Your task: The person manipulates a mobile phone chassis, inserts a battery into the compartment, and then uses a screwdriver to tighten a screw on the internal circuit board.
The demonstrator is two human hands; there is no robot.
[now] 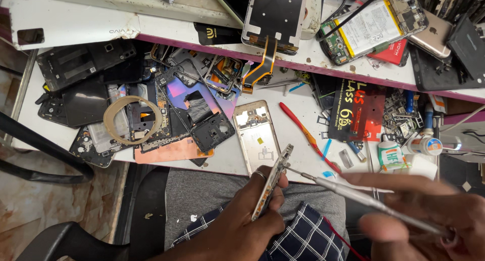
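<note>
Both our hands work just below the gold phone shell [256, 136] lying on the cluttered bench [298, 114]; our left hand [241, 218] pinches a phone frame [272, 181] edge-on. Our right hand [429, 218], blurred, grips a metal screwdriver [353, 194]; its tip touches the frame's upper end.

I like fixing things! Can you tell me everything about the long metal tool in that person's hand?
The screwdriver is a thin, silvery metal tool, its handle end blurred in the right hand. It lies slanted, its fine tip pointing up-left at the edge of the phone frame, which the left hand holds on edge above the lap, in front of the cluttered workbench. The tip seems to touch the frame's upper end. Only the right hand's fingers grip it.
</note>
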